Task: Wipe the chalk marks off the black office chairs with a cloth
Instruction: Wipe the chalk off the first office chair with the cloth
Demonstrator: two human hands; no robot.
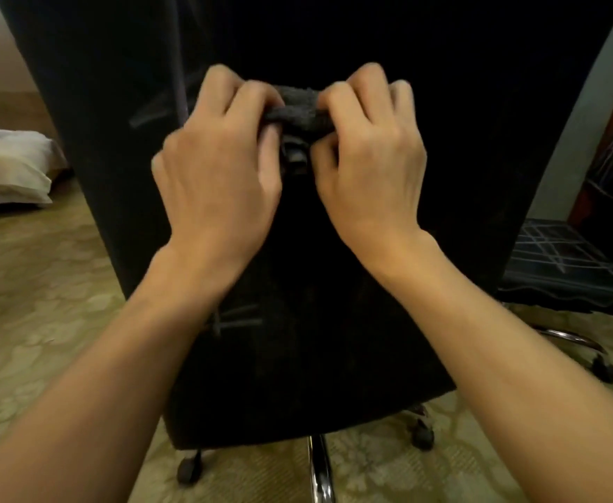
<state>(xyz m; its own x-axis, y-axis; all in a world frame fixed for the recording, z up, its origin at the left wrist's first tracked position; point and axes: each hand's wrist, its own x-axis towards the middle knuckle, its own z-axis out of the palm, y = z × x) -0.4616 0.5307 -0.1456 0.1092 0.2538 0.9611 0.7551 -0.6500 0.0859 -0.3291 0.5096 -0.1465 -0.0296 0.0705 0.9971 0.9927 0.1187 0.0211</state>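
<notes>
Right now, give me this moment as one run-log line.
phase: folding cloth | left hand: gripping cloth | right hand: gripping cloth | chair back: chalk marks remain | wiping: not underway

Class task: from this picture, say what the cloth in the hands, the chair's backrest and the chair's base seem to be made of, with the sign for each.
Cloth: probably terry or microfibre, dark grey, matt; its surface looks nubbly and looped.
Backrest: seemingly black woven fabric, matt; pale chalk marks cling to it.
Base: likely chromed metal; it shows bright mirror-like highlights.
</notes>
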